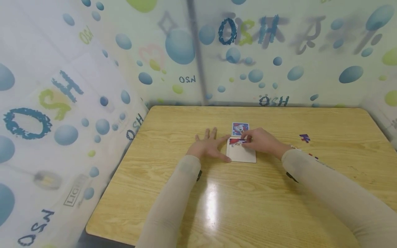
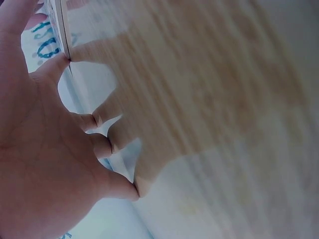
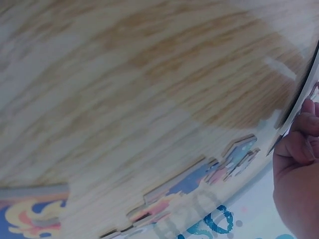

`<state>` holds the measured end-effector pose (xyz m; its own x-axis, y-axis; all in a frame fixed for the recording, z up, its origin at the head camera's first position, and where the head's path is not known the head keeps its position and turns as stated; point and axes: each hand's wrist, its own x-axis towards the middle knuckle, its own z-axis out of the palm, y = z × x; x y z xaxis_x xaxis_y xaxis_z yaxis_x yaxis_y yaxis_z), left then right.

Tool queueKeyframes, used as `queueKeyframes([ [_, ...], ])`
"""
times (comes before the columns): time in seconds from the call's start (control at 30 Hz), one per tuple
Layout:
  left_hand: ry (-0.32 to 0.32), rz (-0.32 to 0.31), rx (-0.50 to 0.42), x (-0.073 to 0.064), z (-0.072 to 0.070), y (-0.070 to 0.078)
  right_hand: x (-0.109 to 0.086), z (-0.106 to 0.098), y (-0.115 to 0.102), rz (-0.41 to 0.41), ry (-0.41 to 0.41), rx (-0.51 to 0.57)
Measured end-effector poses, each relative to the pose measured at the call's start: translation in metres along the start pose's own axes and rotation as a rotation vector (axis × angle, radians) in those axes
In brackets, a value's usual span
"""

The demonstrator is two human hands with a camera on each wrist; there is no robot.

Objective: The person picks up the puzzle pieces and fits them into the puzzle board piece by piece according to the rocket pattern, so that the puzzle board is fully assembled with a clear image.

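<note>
A white puzzle tray (image 1: 242, 155) lies on the table, with red and purple pieces along its far side. My left hand (image 1: 211, 147) rests with fingers spread at the tray's left edge; its thumb and index finger touch that edge. In the left wrist view, the fingertips of this hand (image 2: 55, 144) press on the wood. Over the tray's far right part, my right hand (image 1: 260, 140) pinches a small puzzle piece, mostly hidden by the fingers. The right wrist view shows the curled fingers of this hand (image 3: 301, 174). Just behind the tray is a blue picture card (image 1: 238, 128).
Purple loose puzzle pieces (image 1: 305, 138) lie to the right of the tray. More loose pieces (image 1: 313, 156) sit beside the right sleeve, partly hidden. The right wrist view shows colourful pieces (image 3: 187, 184) on the wooden table (image 1: 149, 193). Patterned curtains (image 1: 217, 69) stand behind and left.
</note>
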<state>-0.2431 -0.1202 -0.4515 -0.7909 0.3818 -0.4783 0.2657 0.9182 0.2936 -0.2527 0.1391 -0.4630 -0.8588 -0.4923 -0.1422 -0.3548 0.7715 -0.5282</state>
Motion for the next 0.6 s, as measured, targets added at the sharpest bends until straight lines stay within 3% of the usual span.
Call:
queueKeyframes([
  [0.6,0.011,0.000,0.003,-0.0011,0.0011,0.0006,0.0013,0.0031,0.0012,-0.001,-0.007,0.006],
])
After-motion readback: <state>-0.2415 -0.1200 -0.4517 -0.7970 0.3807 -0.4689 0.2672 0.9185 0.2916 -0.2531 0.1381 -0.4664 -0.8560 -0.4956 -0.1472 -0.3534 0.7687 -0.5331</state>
